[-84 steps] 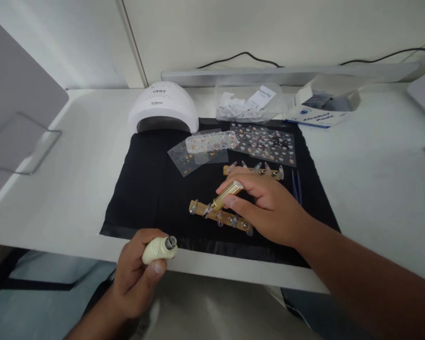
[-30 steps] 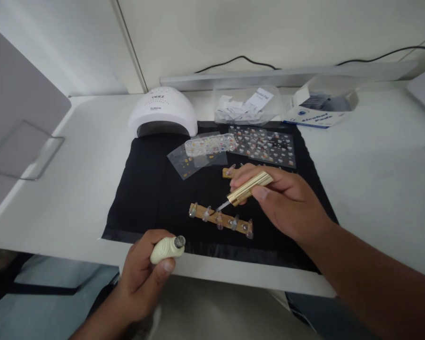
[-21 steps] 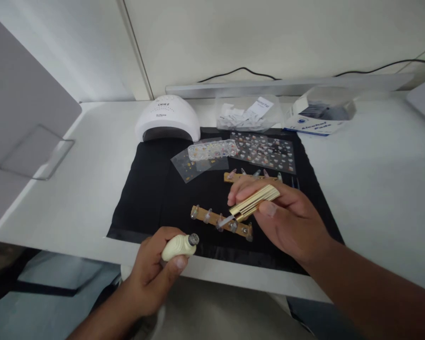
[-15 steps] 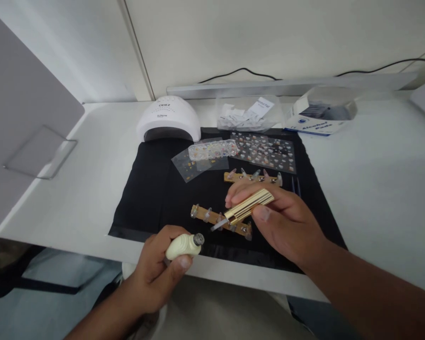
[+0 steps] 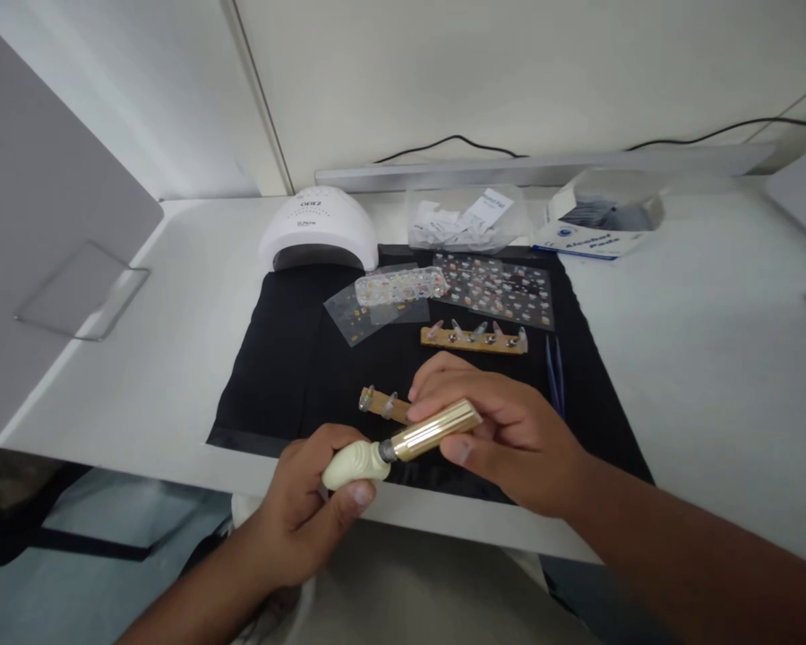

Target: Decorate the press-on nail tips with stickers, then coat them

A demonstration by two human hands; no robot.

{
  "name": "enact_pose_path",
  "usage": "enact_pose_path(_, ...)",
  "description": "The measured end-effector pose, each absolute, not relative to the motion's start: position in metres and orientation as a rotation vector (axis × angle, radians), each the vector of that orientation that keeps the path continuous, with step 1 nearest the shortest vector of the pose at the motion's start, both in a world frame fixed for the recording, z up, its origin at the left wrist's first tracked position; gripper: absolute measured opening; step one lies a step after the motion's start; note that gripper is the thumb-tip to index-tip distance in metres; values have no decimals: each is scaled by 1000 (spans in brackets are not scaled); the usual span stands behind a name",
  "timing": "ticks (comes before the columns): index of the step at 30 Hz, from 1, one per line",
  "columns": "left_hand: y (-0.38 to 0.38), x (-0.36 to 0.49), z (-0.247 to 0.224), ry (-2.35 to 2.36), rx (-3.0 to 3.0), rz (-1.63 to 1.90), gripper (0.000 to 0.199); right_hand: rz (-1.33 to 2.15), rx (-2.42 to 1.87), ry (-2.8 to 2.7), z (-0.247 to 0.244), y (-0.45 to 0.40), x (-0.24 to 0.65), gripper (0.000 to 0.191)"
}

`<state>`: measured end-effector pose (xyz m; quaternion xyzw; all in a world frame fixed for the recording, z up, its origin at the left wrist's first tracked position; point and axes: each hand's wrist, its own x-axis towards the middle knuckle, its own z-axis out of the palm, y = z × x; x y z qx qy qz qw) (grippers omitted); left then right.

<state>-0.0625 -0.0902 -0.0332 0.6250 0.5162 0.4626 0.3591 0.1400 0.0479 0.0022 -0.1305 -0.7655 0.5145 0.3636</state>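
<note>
A pale green bottle (image 5: 355, 464) is held in my left hand (image 5: 309, 502), its dark neck tilted up to the right. My right hand (image 5: 503, 430) grips a ribbed gold cap (image 5: 436, 430), whose open end meets the neck; the brush is out of sight inside. Beneath my right fingers lies a wooden strip (image 5: 393, 408) with clear nail tips, its right part hidden. Farther back, a second wooden strip (image 5: 474, 340) carries several nail tips. Blue tweezers (image 5: 555, 376) rest on the black mat (image 5: 275, 358) beyond my right hand.
At the back stand a white lamp (image 5: 319, 224), a clear tub (image 5: 467, 219) of packets and an alcohol pad box (image 5: 595, 228). Sticker sheets (image 5: 497, 291) and a clear gem case (image 5: 401, 285) lie on the mat's far part.
My right hand has moved left and down, bringing the gold cap onto the bottle's neck. The brush has gone from view, and the tweezers show more fully.
</note>
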Motion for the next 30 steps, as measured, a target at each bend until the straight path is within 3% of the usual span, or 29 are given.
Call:
enact_pose_path(7,-93,-70,-16,1252,1788,1318,24,1140,-186,-2182,34,29,143,14)
enact_pose_path(12,-99,-77,-15,1170,1823,1415,31,952,-306,-2364,56,1,150,14)
enact_pose_path(18,-109,-77,-33,1105,1779,1478,34,872,-427,-2304,42,-9,141,19)
enact_pose_path(22,-112,-74,-44,1185,1715,1468,20,892,-448,-2176,32,-15,133,21)
enact_pose_path(25,-113,-71,-51,1098,1764,1579,34,904,-458,-2119,30,-17,128,20)
enact_pose_path(30,-115,-69,-48,1110,1797,1581,29,931,-479,-2024,28,-17,123,19)
